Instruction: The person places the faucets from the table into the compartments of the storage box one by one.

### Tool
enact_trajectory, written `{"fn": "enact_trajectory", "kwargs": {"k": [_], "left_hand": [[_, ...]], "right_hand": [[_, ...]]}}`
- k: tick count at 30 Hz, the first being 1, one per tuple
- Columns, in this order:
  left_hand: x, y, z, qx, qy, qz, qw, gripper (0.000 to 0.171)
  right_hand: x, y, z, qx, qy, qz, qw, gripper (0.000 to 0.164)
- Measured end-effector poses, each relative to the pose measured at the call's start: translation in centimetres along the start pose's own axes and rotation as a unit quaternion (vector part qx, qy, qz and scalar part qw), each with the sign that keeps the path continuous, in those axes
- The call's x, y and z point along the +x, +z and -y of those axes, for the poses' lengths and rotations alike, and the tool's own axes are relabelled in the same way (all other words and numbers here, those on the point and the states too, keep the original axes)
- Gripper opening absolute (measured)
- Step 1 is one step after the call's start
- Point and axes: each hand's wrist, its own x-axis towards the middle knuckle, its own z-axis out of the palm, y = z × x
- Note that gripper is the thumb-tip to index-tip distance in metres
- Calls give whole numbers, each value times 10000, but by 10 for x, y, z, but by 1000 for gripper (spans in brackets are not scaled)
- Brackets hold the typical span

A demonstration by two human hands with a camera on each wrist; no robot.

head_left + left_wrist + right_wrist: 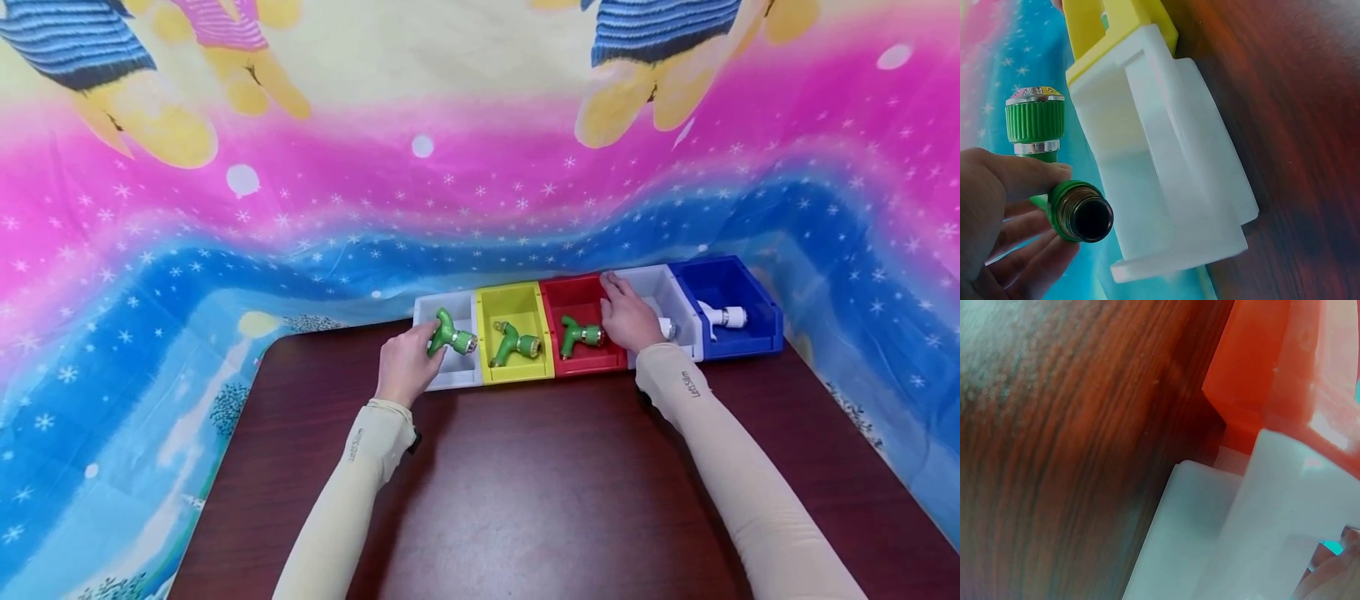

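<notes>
In the head view my left hand point(407, 360) grips a green tap point(447, 335) over the leftmost white bin point(455, 379). The left wrist view shows thumb and fingers around its body, with the dark threaded opening facing the camera and a ribbed green collar above. My right hand point(628, 315) reaches over the other white bin point(678, 287), its fingertips near the back rim where it meets the red bin point(581, 285). Only a bit of that hand shows in the right wrist view, partly hidden by the bin's wall; no held thing is visible.
A green tap point(513, 343) lies in the yellow bin point(510, 293), another green tap point(573, 335) in the red one. White fittings point(727, 317) show in the blue bin point(768, 321) and beside my right hand. The bins stand along the back of the dark wooden table point(540, 467), before a patterned cloth.
</notes>
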Motion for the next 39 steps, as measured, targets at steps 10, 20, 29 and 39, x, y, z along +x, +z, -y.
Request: {"fn": "enact_trajectory", "kwargs": {"k": [10, 20, 29, 39], "left_hand": [[15, 11, 6, 50, -329, 216, 9992, 35], [19, 14, 14, 180, -368, 342, 9986, 35], [20, 23, 14, 299, -433, 264, 9983, 32], [21, 30, 11, 563, -593, 231, 9964, 19]], "right_hand": [[-1, -1, 2, 44, 64, -1, 10000, 60], [1, -1, 0, 101, 37, 15, 9999, 60], [2, 0, -4, 48, 54, 9, 10000, 60], [1, 0, 0, 90, 35, -51, 9999, 60]]}}
